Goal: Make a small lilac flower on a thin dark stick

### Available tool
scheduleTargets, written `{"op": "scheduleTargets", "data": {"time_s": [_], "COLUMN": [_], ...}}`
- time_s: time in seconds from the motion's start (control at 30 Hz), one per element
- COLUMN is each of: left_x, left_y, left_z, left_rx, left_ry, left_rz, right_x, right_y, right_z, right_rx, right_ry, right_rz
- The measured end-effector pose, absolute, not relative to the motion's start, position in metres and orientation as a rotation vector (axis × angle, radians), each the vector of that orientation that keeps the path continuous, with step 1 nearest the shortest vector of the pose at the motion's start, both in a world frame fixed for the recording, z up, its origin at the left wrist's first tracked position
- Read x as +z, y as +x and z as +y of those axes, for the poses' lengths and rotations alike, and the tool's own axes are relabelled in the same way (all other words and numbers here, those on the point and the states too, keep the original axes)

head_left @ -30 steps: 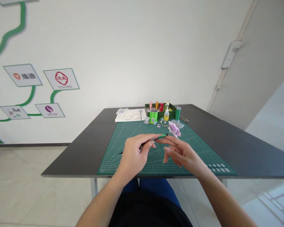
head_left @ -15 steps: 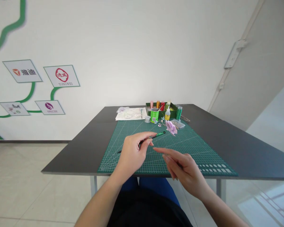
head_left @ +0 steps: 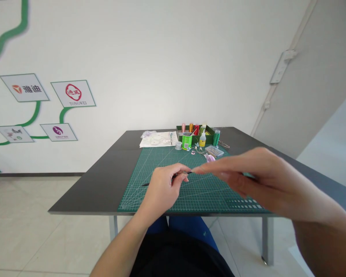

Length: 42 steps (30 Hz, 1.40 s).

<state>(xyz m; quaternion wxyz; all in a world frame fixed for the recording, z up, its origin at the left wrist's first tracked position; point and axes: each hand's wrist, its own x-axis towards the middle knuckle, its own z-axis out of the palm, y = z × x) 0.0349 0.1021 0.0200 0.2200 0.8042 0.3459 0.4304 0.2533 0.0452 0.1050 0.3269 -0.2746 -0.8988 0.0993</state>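
Observation:
A thin dark stem (head_left: 145,184) runs through my left hand (head_left: 165,184), which is closed in a pinch around it. Its far end reaches the fingertips of my right hand (head_left: 256,175). That hand is raised in front of the cutting mat, with its index finger and thumb together. What lies between them is hidden. Beyond the right fingers a pale purple fabric-like flower (head_left: 210,158) shows in part; whether it joins the stem cannot be seen. A small green scrap (head_left: 204,233) shows near my trousers.
The green cutting mat (head_left: 150,163) covers the middle of the dark table (head_left: 103,173). At the back stand a green box (head_left: 210,139) with thread spools, a bright green can (head_left: 187,141), a glue bottle (head_left: 202,139), a clear case (head_left: 214,151) and white sheets (head_left: 157,139).
My right hand has risen and come nearer the camera, its fingers now at the stem's end. It covers the green-wrapped part and much of the flower. My left hand has barely moved.

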Motion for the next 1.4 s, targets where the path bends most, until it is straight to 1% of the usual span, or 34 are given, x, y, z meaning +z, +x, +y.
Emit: {"op": "scheduleTargets", "data": {"time_s": [0.07,0.2,0.33,0.47,0.57,0.73,0.87,0.97,1.17,1.3,1.4], "left_x": [0.020,0.022,0.024,0.025,0.025,0.025,0.025,0.024,0.023,0.019,0.014], "left_y": [0.036,0.037,0.035,0.033,0.032,0.029,0.028,0.027,0.022,0.020,0.022], "left_z": [0.100,0.096,0.094,0.094,0.094,0.097,0.100,0.101,0.105,0.114,0.124], "left_rx": [1.185,1.172,1.169,1.185,1.195,1.221,1.250,1.280,1.338,1.351,1.323], "left_ry": [2.238,2.248,2.250,2.249,2.252,2.242,2.211,2.188,2.152,2.070,2.007], "left_rz": [0.952,0.919,0.904,0.892,0.883,0.891,0.896,0.906,0.947,0.982,0.977], "right_x": [0.123,0.143,0.148,0.140,0.122,0.077,0.041,0.017,-0.027,-0.047,-0.058], "right_y": [0.253,0.253,0.254,0.255,0.258,0.267,0.273,0.273,0.272,0.269,0.269], "right_z": [0.062,0.102,0.140,0.170,0.187,0.206,0.206,0.199,0.171,0.143,0.128], "right_rx": [0.260,0.421,0.527,0.651,0.742,0.895,0.976,1.010,1.197,1.319,1.325], "right_ry": [-0.743,-0.756,-0.772,-0.800,-0.854,-0.948,-0.906,-0.906,-0.922,-0.886,-0.870], "right_rz": [-2.339,-2.318,-2.341,-2.377,-2.365,-2.295,-2.210,-2.171,-2.120,-2.062,-1.989]}}
